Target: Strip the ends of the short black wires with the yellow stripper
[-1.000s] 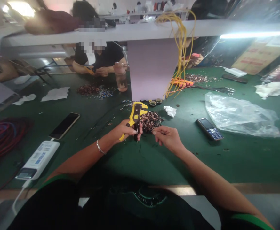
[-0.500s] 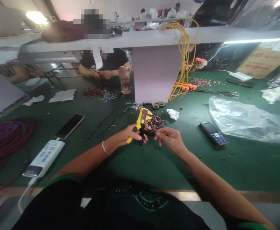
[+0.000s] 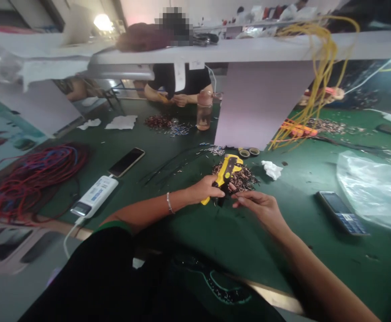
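My left hand (image 3: 206, 189) is wrapped around a yellow and black wire stripper (image 3: 228, 171), its head pointing up and away from me. Just to the right, my right hand (image 3: 261, 206) is closed in a pinch, fingertips close to the stripper's black handle. A thin dark bit, seemingly a short wire, shows at those fingertips; its ends are hard to make out. Behind both hands lies a pile of short dark wires with copper-coloured ends (image 3: 248, 180), partly covered by the stripper and fingers.
Left: a power bank (image 3: 96, 197), a smartphone (image 3: 127, 162) and coiled red cables (image 3: 41, 179). Right: a keypad phone (image 3: 342, 212), a plastic bag (image 3: 372, 190) and crumpled tissue (image 3: 271, 170). Tape rolls (image 3: 249, 152) lie before a partition (image 3: 262, 103). A co-worker (image 3: 182, 85) sits opposite, near a bottle (image 3: 204, 112).
The view has swung left, so everything appears further right. My right fingertips are now closer to the stripper's handle; my left hand keeps its hold on the stripper.
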Demonstrator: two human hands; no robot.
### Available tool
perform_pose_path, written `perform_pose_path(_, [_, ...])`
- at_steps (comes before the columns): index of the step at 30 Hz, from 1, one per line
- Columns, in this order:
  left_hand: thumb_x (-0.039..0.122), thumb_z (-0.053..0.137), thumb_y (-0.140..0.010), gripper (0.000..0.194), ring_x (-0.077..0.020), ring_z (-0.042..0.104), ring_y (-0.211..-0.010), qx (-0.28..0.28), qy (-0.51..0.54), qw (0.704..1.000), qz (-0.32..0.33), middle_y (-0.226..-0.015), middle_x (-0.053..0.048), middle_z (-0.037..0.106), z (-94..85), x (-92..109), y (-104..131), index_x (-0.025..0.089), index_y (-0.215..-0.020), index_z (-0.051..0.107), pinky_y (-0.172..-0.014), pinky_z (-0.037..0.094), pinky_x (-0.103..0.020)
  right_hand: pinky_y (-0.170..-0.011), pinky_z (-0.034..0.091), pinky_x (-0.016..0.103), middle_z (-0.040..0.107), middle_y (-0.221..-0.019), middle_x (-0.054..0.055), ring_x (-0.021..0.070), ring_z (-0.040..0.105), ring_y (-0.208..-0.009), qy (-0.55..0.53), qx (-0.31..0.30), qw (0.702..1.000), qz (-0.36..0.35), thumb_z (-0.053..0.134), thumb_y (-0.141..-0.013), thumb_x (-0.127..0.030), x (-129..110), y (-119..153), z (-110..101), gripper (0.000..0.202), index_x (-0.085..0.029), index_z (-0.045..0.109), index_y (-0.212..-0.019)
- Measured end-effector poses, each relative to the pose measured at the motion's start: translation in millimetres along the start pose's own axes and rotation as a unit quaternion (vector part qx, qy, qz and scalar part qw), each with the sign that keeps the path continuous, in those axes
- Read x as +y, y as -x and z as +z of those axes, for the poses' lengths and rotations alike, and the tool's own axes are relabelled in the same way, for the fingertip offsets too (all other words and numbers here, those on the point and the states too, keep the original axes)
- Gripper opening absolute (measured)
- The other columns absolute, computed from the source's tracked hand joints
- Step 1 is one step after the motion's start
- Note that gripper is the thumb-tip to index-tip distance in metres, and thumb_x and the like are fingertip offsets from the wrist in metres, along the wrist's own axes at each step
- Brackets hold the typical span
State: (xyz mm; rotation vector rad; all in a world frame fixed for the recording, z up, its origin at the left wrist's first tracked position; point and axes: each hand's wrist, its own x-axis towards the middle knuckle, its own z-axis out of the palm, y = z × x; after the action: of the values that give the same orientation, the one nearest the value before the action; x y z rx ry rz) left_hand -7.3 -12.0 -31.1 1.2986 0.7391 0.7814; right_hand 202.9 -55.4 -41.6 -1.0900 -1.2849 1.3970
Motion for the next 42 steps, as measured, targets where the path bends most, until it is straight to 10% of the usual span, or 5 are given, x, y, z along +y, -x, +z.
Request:
perform_pose_path(7, [0.017,0.073,-0.064,0.034,-0.0220,0.065,-0.098,0.000,0.063,0.998,-0.015,-0.102,-0.009,0.074,8.0,-9,1,0.012,-0.098,0.074,-0.097,0.045,-0.036,-0.100,0.049,0.049,0.079,-0.099,0.010,0.0344,0.064,-0.115,0.004,-0.003,1.000,-0.004,0.086,-0.063,-0.046,3,1,3,0.024,-0.025,0.081,-0.071])
perform_pose_path(18, [0.035,0.080,-0.070,0.036,-0.0222,0.064,-0.101,-0.007,0.093,0.995,0.028,-0.104,-0.010,0.072,20.9,10,12,0.013,-0.098,0.073,-0.101,0.043,-0.039,-0.074,0.051,0.037,0.074,-0.072,0.005,0.0221,0.063,-0.074,-0.010,0.001,0.999,0.040,0.090,-0.054,-0.050,4,7,26,0.032,-0.023,0.081,-0.069])
perform_pose_path(32, [0.053,0.087,-0.058,0.057,-0.0199,0.059,-0.098,0.054,0.140,0.989,0.009,-0.096,-0.006,0.068,11.6,18,17,0.013,-0.096,0.072,-0.095,0.041,-0.034,-0.074,0.050,0.037,0.073,-0.076,0.004,0.0223,0.062,-0.075,-0.108,0.040,0.993,0.006,0.090,-0.058,-0.039,-12,3,56,0.024,-0.024,0.076,-0.070])
perform_pose_path(42, [0.034,0.085,-0.060,0.052,-0.0241,0.058,-0.112,-0.069,0.173,0.982,-0.002,-0.112,-0.009,0.069,-8.7,22,28,0.016,-0.106,0.071,-0.104,0.036,-0.036,-0.077,0.046,0.034,0.068,-0.073,0.003,0.0208,0.059,-0.075,-0.158,0.036,0.987,0.024,0.090,-0.056,-0.039,-21,3,61,0.027,-0.022,0.072,-0.064])
